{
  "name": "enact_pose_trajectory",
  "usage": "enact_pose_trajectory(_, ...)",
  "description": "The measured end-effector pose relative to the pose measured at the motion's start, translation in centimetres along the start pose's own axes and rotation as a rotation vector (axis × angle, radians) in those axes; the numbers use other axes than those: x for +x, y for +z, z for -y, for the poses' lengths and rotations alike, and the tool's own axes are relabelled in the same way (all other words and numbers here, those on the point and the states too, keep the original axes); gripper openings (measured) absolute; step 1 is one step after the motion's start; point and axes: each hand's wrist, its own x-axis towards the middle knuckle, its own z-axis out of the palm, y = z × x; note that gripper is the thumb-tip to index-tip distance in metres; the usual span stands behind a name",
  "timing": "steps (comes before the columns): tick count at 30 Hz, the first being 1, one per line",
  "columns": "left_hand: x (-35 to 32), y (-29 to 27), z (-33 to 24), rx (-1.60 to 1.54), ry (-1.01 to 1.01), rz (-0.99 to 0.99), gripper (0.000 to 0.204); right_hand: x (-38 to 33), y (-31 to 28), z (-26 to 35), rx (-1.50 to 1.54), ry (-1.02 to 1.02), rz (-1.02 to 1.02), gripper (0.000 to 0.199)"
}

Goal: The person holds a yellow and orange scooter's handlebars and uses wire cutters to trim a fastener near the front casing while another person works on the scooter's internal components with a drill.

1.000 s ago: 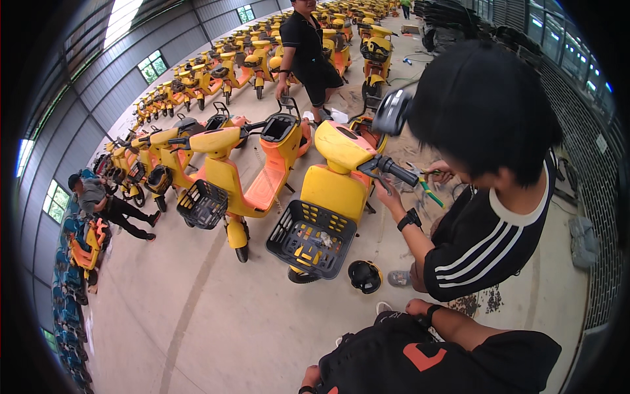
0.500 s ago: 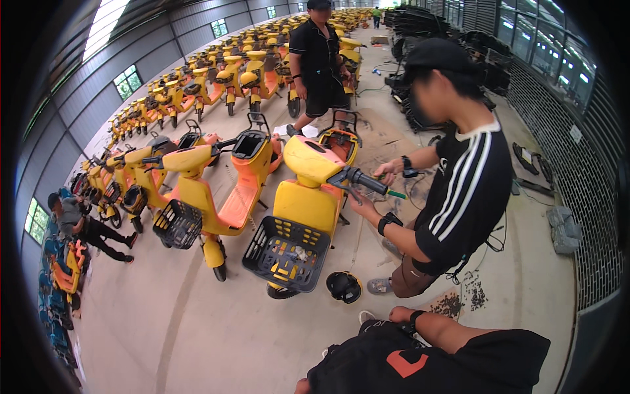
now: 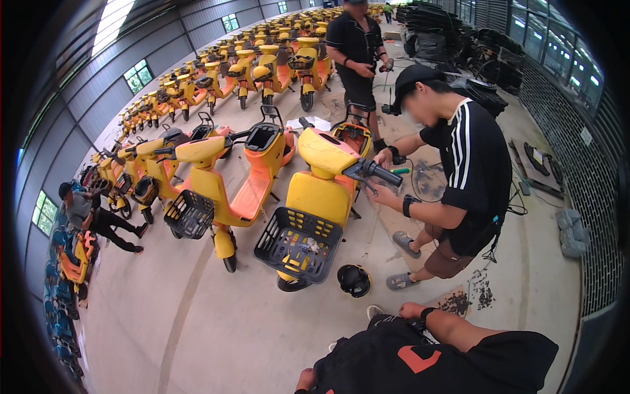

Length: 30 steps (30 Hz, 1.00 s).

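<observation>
At the lower edge, my right hand [image 3: 412, 310] rests against the front of my black shirt [image 3: 387, 351], a dark band on its wrist. Its fingers are turned out of sight. My left hand [image 3: 305, 379] shows only as a small part beside the shirt's left side, fingers hidden. Nearest ahead stands a yellow electric scooter [image 3: 321, 197] with a black front basket [image 3: 298, 244] holding small loose pieces. Neither of my hands touches it. A co-worker in a striped black shirt [image 3: 476, 157] has both hands at its handlebar grip [image 3: 384, 173].
A black-and-yellow helmet [image 3: 354, 281] lies on the floor by the front wheel. Small black parts [image 3: 454, 303] are spread on cardboard at right. Another yellow scooter [image 3: 210, 184] stands at left, with rows behind. A second person [image 3: 354, 39] stands behind the scooter holding a drill-like tool.
The view has shifted, so the scooters sit farther right in it. The co-worker bends lower over the handlebar. The person behind now has forearms raised, with a tool in view. My hands stay by my body.
</observation>
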Motion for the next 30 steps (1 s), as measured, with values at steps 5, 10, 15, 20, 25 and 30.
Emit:
enact_pose_trajectory(5, 0.7, -1.8, -4.0, -0.005, -0.134, 0.068, 0.035, -0.5, 1.0, -2.1, 0.014, 0.050, -0.035, 0.031)
enact_pose_trajectory(10, 0.5, -0.3, -1.7, -0.084, -0.179, 0.041, 0.034, -0.7, 1.2, -1.1, 0.024, 0.080, -0.033, 0.030)
enact_pose_trajectory(15, 0.9, -0.3, -1.8, -0.172, -0.282, 0.029, 0.034, -1.2, 1.6, -1.3, 0.059, 0.097, -0.038, 0.030)
enact_pose_trajectory(20, 0.2, -2.9, -5.8, -0.222, -0.348, 0.068, 0.031, -2.2, 1.7, -1.6, 0.059, 0.138, -0.032, 0.030)
enact_pose_trajectory(25, 0.1, -1.4, -2.4, -0.240, -0.340, 0.038, 0.027, -2.9, 1.8, 0.0, 0.044, 0.127, -0.045, 0.030)
enact_pose_trajectory(30, 1.3, -2.2, -2.7, -0.300, -0.326, 0.080, 0.026, -3.2, 2.8, -0.6, 0.031, 0.093, -0.076, 0.032)
